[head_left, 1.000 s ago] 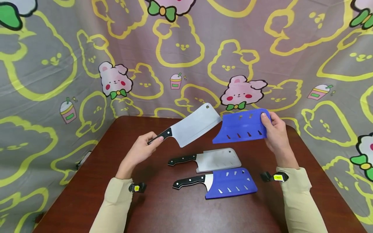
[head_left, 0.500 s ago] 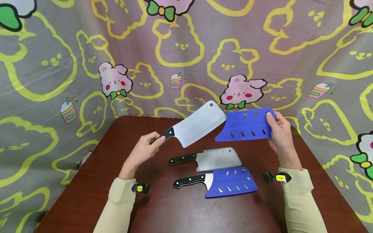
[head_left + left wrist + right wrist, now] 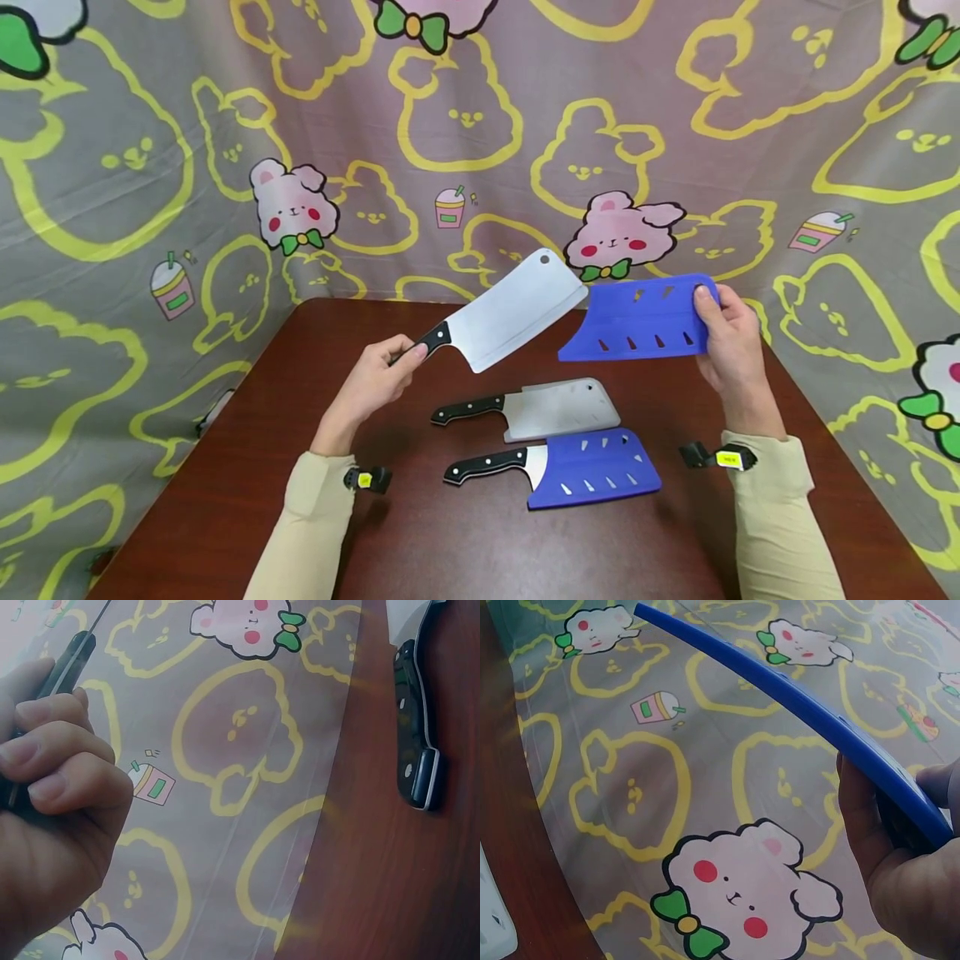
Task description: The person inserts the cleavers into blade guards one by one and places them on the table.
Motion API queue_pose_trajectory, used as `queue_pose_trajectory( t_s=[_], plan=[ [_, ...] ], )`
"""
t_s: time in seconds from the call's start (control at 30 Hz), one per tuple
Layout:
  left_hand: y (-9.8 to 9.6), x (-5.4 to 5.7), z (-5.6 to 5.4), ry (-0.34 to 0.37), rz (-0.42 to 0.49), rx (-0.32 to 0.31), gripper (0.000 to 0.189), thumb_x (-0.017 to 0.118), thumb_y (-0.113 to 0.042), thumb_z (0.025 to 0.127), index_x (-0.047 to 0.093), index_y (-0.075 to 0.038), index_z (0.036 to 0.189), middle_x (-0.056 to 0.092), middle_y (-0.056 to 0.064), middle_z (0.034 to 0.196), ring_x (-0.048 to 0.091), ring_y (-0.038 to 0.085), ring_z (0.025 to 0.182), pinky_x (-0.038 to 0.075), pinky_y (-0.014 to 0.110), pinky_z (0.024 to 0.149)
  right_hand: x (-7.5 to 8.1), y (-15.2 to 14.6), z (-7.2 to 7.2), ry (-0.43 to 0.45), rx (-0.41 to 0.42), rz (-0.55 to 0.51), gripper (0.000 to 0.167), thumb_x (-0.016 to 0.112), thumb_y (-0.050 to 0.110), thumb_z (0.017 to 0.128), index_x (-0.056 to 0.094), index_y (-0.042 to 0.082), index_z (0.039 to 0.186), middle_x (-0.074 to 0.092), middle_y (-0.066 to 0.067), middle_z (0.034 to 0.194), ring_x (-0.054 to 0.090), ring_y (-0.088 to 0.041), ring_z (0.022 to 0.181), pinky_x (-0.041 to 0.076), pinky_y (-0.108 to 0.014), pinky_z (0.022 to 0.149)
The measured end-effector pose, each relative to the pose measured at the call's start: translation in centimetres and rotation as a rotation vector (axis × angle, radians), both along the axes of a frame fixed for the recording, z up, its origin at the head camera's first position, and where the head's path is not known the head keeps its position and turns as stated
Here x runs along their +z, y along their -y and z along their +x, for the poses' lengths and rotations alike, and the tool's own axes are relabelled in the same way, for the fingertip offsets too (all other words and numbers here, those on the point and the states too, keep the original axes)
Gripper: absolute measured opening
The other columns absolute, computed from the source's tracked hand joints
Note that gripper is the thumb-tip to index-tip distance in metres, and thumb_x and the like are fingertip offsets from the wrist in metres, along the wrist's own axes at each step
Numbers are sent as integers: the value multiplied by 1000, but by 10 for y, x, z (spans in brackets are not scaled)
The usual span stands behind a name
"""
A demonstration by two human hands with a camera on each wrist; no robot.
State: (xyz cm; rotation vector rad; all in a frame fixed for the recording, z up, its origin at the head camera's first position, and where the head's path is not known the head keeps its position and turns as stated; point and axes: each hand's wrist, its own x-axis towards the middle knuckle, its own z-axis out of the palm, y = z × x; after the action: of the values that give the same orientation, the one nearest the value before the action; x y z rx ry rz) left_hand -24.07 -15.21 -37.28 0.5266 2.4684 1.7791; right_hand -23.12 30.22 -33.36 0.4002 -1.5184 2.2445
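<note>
My left hand grips the black riveted handle of a cleaver, its bare blade tilted up to the right above the table. In the left wrist view the fingers curl round that handle. Opposite, my right hand pinches the far end of a blue slotted blade cover, thumb on the near face. The right wrist view shows this blue cover edge-on, between thumb and fingers. The blade's upper right corner comes right up to the cover's left end in the head view.
Below the hands, a cleaver in a translucent whitish cover lies on the dark red-brown table. Nearer me is another cleaver in a blue cover, handle to the left. A cartoon-printed curtain hangs behind and at both sides.
Both hands have shifted slightly right, carrying the bare cleaver and the blue blade cover. The blade has also risen a little. The two covered cleavers on the table stay put.
</note>
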Motion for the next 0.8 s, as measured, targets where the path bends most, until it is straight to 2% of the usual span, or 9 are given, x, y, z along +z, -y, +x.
queue_pose_trajectory(
  t_s=[0.17, 0.53, 0.8],
  plan=[
    [-1, 0, 0, 4, 9, -8, 25, 57, -29, 100, 56, -6, 90, 37, -1, 54, 31, 12, 43, 24, 23, 41, 2, 1, 1, -10, 8, 4, 16, 56, 16, 98, 62, 1, 101, 72, -3, 81, 72, -12, 65, 56, -24, 57],
    [0, 0, 2, -20, 2, -7, 35, 59, -39, 98, 56, -6, 87, 39, 2, 55, 33, 12, 44, 24, 24, 41, 1, 0, 2, -17, 4, -24, 16, 56, 16, 98, 61, 1, 101, 72, -4, 78, 72, -13, 63, 56, -24, 56],
    [-1, 0, 1, -19, -2, -24, 33, 58, -37, 99, 56, -7, 87, 39, 1, 55, 33, 12, 43, 25, 24, 40, 3, 2, 3, -33, 2, -40, 15, 55, 14, 98, 60, 0, 100, 71, -5, 78, 72, -14, 63, 56, -24, 56]
  ],
)
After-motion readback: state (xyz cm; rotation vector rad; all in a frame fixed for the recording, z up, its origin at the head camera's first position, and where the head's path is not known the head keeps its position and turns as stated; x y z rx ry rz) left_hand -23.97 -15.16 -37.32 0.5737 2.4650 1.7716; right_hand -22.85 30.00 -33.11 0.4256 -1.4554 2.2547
